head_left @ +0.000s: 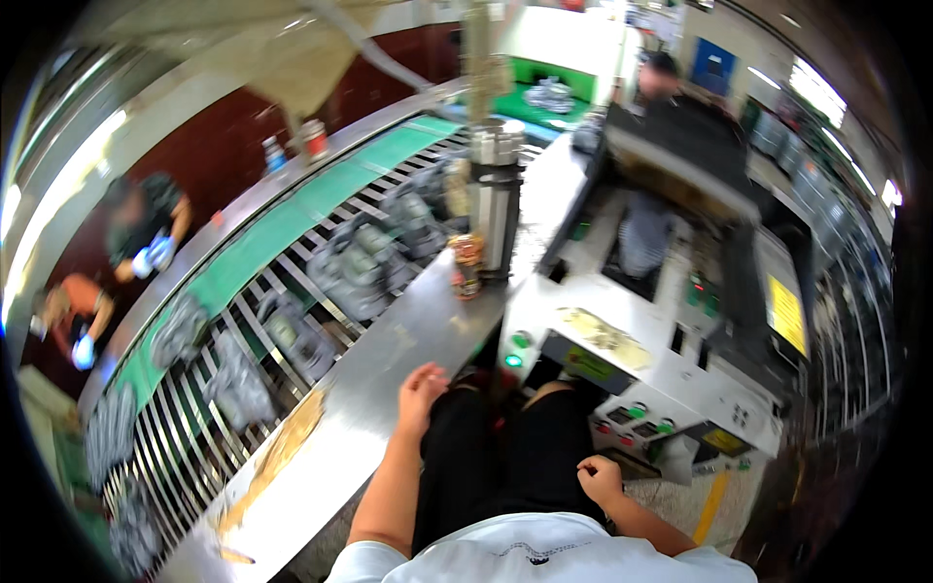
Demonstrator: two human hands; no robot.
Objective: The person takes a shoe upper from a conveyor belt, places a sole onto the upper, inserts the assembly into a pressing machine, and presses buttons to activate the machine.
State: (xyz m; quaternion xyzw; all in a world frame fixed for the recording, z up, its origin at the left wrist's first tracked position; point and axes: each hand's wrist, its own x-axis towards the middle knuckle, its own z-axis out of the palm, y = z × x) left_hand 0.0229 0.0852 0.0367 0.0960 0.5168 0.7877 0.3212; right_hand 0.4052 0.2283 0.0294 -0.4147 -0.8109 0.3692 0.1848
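My left hand [422,393], its fingers curled in with nothing seen in them, is beside the edge of the steel ledge [398,342], above my left thigh. Resting by my right thigh, my right hand [602,478] is loosely closed and appears to hold nothing. In front of me on the right stands a white machine [544,309] with green and red buttons and lit indicators. A grey shoe [644,233] sits in its opening. Neither hand touches the machine.
Left of me runs a roller conveyor [199,434] carrying several grey shoes [355,272], with a green belt [255,243] beyond it. A steel flask [496,199] and a small can [466,265] stand on the ledge. Two gloved people [155,219] are across the conveyor; another person [661,80] is behind the machine.
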